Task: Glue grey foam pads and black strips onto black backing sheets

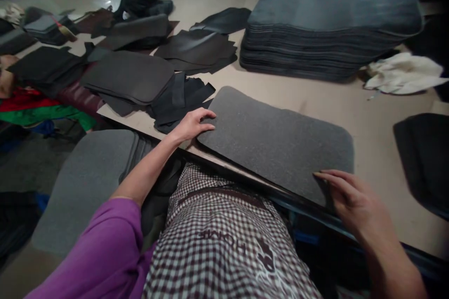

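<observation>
A dark grey, felt-like panel (273, 135) with rounded corners lies flat along the table's front edge, in front of me. My left hand (192, 124) is at its left end, thumb and forefinger apart and touching the top near the edge. Over the near right corner is my right hand (354, 196), its fingers drawn together with the tips on the panel; the underside of this hand is hidden. Just beyond my left hand, dark strips and offcuts (180, 98) lie in a loose heap.
A tall stack of dark panels (326, 37) stands at the back right, beside a crumpled white cloth (403, 74). Dark sheets (129, 74) lie left of centre. More dark pieces (428, 159) sit at the right. Grey panels (91, 177) stand below the table, left.
</observation>
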Tool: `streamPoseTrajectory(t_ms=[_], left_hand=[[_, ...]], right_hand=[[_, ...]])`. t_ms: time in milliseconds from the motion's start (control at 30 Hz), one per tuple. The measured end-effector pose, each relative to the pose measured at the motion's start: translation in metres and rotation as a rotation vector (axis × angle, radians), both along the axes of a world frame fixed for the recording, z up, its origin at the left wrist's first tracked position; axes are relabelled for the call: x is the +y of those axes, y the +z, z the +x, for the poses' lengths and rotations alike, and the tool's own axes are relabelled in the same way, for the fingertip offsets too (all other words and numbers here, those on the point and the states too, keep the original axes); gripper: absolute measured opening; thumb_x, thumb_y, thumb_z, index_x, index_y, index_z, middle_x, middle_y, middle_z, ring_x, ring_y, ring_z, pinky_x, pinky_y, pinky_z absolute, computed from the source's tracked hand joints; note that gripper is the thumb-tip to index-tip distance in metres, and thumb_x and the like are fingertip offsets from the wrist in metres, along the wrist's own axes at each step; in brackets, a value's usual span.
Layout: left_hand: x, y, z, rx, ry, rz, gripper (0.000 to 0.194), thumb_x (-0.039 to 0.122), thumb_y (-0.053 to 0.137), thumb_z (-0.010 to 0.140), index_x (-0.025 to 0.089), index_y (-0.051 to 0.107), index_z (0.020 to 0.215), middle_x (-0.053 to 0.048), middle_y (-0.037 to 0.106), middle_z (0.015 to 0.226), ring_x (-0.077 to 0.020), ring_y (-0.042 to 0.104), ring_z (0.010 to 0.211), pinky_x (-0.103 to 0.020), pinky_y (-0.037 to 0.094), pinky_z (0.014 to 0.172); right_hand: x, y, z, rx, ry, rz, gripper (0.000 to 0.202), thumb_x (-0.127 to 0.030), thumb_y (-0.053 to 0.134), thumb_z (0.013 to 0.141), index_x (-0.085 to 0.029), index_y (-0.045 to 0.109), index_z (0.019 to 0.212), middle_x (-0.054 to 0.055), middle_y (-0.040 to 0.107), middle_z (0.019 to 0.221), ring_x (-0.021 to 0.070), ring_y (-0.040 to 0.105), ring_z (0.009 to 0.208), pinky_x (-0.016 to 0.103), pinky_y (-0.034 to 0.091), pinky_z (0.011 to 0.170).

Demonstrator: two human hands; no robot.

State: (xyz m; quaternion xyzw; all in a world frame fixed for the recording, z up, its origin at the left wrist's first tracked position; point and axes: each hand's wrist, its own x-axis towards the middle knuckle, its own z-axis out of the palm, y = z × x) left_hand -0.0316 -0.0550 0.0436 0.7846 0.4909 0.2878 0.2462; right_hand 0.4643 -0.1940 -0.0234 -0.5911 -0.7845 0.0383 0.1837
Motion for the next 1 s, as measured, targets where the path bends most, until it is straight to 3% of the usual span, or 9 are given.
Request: streamPoseTrajectory(t_ms=[100, 367, 533, 667, 767, 867, 1000], left_hand=[[-0.004, 0.000, -0.003, 0.029, -0.003, 0.018, 0.034, 0.023, 0.081, 0.085, 0.021, 0.072, 0.118, -0.005, 0.072, 0.112, -0.0178, 0.066, 0.099, -0.033, 0.050, 0.093], [-0.011, -0.024, -0.001, 0.162, 0.015, 0.042, 0.032, 0.024, 0.078, 0.088, 0.022, 0.070, 0.119, -0.007, 0.068, 0.116, -0.0234, 0.065, 0.111, -0.038, 0.051, 0.098], [-0.013, -0.026, -0.001, 0.214, 0.035, 0.019, 0.033, 0.027, 0.075, 0.091, 0.025, 0.068, 0.123, -0.007, 0.065, 0.121, -0.0240, 0.064, 0.114, -0.039, 0.052, 0.099], [-0.017, -0.025, 0.002, 0.273, 0.077, 0.084, 0.037, 0.030, 0.076, 0.091, 0.025, 0.068, 0.127, -0.012, 0.055, 0.144, -0.0286, 0.056, 0.130, -0.046, 0.049, 0.108], [-0.022, -0.028, 0.005, 0.329, 0.087, 0.181, 0.045, 0.029, 0.070, 0.094, 0.025, 0.063, 0.139, -0.016, 0.036, 0.167, -0.0344, 0.039, 0.149, -0.054, 0.040, 0.117], [-0.025, -0.037, 0.004, 0.414, -0.034, 0.216, 0.048, 0.018, 0.051, 0.101, 0.027, 0.056, 0.149, -0.013, 0.036, 0.170, -0.0298, 0.029, 0.159, -0.056, 0.030, 0.123], [-0.026, -0.048, 0.000, 0.493, -0.165, 0.174, 0.060, 0.007, 0.037, 0.101, 0.028, 0.049, 0.155, -0.010, 0.046, 0.165, -0.0226, 0.038, 0.156, -0.053, 0.024, 0.126]], right_hand=[[0.000, -0.001, 0.000, -0.011, -0.011, -0.002, 0.039, -0.036, 0.039, 0.102, -0.027, 0.073, 0.120, 0.007, 0.069, 0.127, 0.0275, 0.066, 0.110, 0.041, 0.054, 0.092], [-0.001, -0.001, -0.003, 0.007, -0.003, 0.034, 0.036, -0.035, 0.041, 0.104, -0.028, 0.073, 0.119, 0.007, 0.070, 0.126, 0.0282, 0.067, 0.110, 0.043, 0.055, 0.095], [-0.002, 0.001, -0.005, 0.010, 0.010, 0.062, 0.036, -0.033, 0.040, 0.104, -0.028, 0.073, 0.118, 0.008, 0.070, 0.124, 0.0287, 0.067, 0.109, 0.044, 0.056, 0.093], [-0.002, 0.005, -0.008, 0.023, 0.034, 0.057, 0.036, -0.039, 0.041, 0.106, -0.025, 0.072, 0.120, 0.008, 0.070, 0.125, 0.0290, 0.067, 0.110, 0.046, 0.055, 0.096], [-0.003, 0.006, -0.013, 0.039, 0.020, 0.055, 0.040, -0.052, 0.046, 0.106, -0.023, 0.072, 0.117, 0.009, 0.069, 0.124, 0.0294, 0.066, 0.111, 0.046, 0.054, 0.099], [-0.003, 0.005, -0.016, 0.048, -0.003, 0.070, 0.048, -0.061, 0.045, 0.106, -0.023, 0.071, 0.117, 0.009, 0.068, 0.125, 0.0298, 0.066, 0.113, 0.048, 0.053, 0.100], [-0.005, 0.001, -0.015, 0.062, -0.011, 0.060, 0.050, -0.063, 0.044, 0.106, -0.023, 0.069, 0.121, 0.009, 0.067, 0.127, 0.0306, 0.065, 0.115, 0.050, 0.052, 0.102]])
